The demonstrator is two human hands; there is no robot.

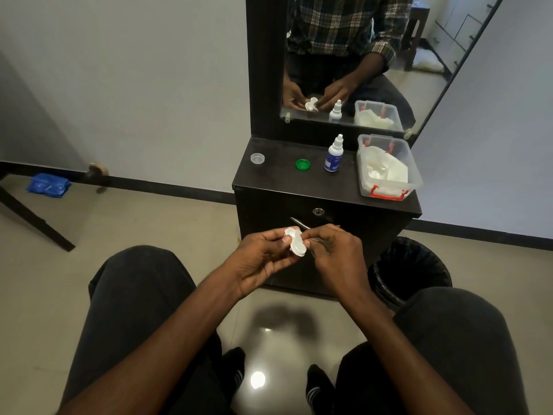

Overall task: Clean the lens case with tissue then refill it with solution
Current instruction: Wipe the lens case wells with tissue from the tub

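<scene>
The white lens case [296,246] is held up in front of the dark cabinet, over my knees. My left hand [259,259] pinches its left end, where a bit of white tissue [288,232] shows by my fingertips. My right hand [330,253] pinches its right side and also holds metal tweezers [300,223] that stick out up and to the left. The solution bottle [333,155], white with a blue label, stands capped on the cabinet top [278,178]. Two loose caps lie there: a green one [302,164] and a clear one [257,158].
A clear plastic box [389,167] with red latches holds white tissues at the cabinet's right end. A mirror [359,55] stands behind it. A black bin [411,269] sits on the floor to the right of my hands. A blue packet [48,184] lies on the floor far left.
</scene>
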